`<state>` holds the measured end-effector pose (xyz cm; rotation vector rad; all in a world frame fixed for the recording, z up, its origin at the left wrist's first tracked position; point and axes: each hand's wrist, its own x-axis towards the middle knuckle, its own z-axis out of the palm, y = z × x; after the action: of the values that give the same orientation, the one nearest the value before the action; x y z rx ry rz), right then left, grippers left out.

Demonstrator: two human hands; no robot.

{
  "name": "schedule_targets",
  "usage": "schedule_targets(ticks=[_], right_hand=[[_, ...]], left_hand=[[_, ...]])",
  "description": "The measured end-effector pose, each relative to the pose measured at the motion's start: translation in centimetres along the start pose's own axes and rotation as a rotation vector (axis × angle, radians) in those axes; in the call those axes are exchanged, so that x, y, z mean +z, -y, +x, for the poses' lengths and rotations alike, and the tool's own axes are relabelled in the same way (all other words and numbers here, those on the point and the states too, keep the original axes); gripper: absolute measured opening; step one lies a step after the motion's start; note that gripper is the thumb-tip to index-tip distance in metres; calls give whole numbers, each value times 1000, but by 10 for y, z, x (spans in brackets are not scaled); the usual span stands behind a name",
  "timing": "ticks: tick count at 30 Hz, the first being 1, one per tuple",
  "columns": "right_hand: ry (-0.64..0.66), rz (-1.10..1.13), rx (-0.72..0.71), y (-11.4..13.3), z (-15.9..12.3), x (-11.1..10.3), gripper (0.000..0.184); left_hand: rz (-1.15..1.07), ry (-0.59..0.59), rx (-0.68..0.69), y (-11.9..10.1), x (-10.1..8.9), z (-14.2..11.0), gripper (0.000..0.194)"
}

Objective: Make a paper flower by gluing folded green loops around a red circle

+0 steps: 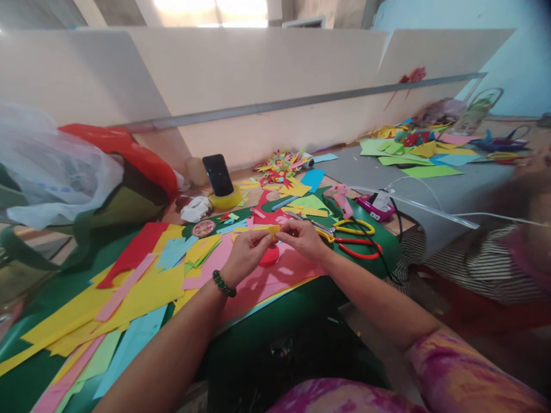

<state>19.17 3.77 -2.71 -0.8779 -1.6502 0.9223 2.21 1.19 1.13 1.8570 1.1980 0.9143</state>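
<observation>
A small yellow piece of paper is pinched between my two hands at the middle of the table. My left hand, with a green bead bracelet at the wrist, grips its left side. On the other side, the fingers of my right hand are closed on it. Just below them a round red piece lies on pink sheets. Beside my right hand rest scissors with yellow handles and scissors with red handles.
Yellow sheets and coloured strips spread over the green table cover at left. A phone leans on a yellow tape roll. A pink glue gun stands behind the scissors. Another person sits at far right.
</observation>
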Motion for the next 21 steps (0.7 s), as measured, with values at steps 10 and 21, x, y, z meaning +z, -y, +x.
schedule_targets(ticks=[10,21], right_hand=[[-72,222,12,3,-2,-1,32],[-61,242,37,2,-1,-2,36]], left_hand=[[-181,88,-85,-1,-1,0,39],[-334,93,-214,-3,-3,1,35]])
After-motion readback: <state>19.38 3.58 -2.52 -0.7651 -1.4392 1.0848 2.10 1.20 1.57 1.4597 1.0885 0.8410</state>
